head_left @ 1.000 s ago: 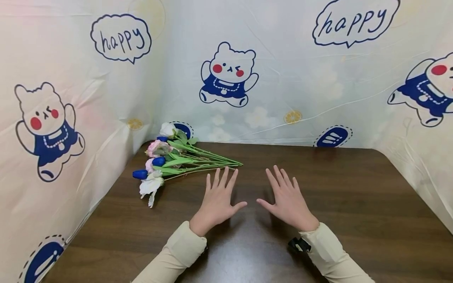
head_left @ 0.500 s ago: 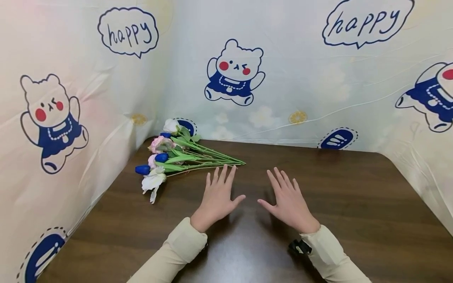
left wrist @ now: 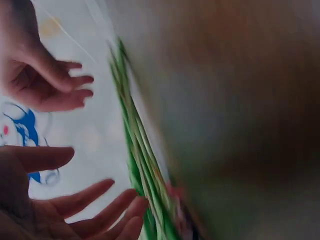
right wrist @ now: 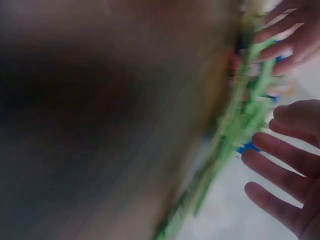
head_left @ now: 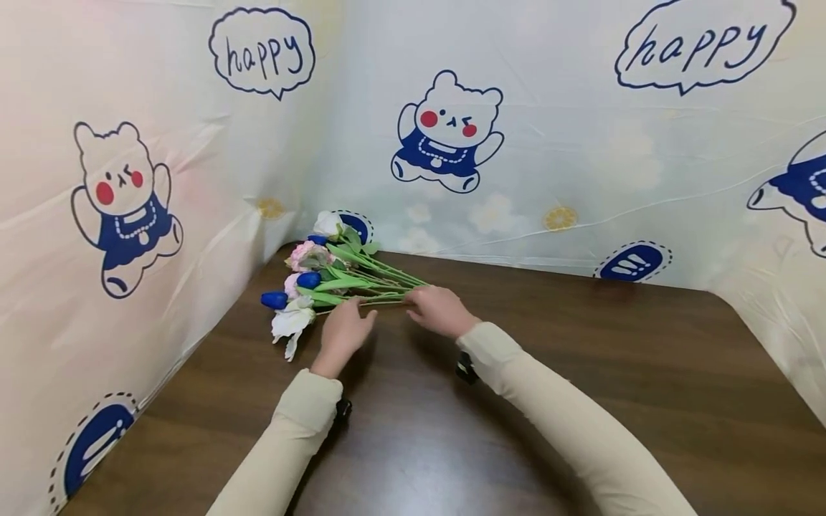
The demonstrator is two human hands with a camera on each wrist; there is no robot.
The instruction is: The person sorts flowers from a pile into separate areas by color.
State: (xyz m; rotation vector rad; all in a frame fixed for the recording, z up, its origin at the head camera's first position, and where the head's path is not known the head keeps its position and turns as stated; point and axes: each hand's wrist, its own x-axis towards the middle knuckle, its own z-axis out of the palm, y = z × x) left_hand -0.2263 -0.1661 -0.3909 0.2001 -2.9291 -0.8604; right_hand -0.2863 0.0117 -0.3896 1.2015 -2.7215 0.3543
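Note:
A bunch of artificial-looking flowers lies on its side at the far left of the table, with pink blooms, a white bloom and blue tulip heads. Its green stems point to the right. My left hand reaches to the stems just right of the blooms; in the left wrist view its fingers are spread beside them. Over the stem ends is my right hand. The right wrist view has its fingers loosely bent, apart from the blurred stems.
The brown wooden table extends to the right and toward me. A printed curtain with cartoon bears hangs along its back and sides. Long sleeves with dark wrist straps cover both forearms.
Both hands have moved left and forward from the middle of the table to the flower stems. The head view has shifted slightly left. The flowers lie as before.

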